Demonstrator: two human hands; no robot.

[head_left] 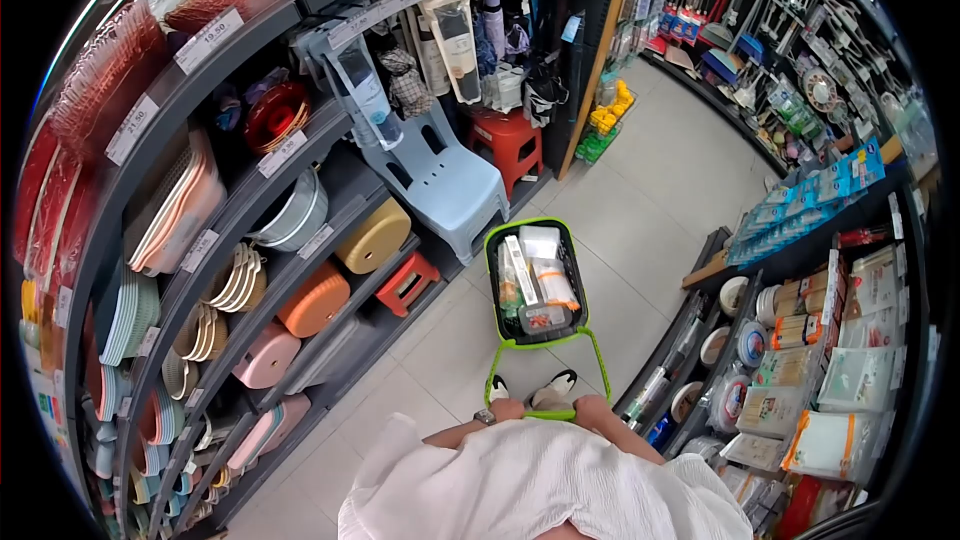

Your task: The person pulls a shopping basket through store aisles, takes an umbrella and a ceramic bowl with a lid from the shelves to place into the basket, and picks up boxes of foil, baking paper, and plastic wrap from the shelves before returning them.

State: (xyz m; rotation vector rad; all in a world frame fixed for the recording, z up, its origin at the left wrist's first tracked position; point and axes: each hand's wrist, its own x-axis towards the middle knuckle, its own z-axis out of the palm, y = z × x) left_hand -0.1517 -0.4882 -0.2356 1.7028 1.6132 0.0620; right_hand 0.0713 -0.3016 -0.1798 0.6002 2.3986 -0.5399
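A black shopping basket with a bright green rim (540,343) stands on the floor in front of my feet. Its long green pull handle (603,365) reaches back to my waist. My left hand (507,408), with a watch on the wrist, is closed around the left part of the handle's crossbar. On the right part, my right hand (592,408) grips the same bar. Inside the basket lie a long white box (521,270), a clear-wrapped white pack (540,242), a pack with an orange band (555,283) and a clear plastic container (543,317).
Shelves on my left hold plastic baskets, basins and stools, including an orange stool (314,304). A light blue chair (445,180) and a red stool (507,145) stand further ahead. Packaged goods (825,445) fill the right shelves. A tiled aisle (620,210) runs between them.
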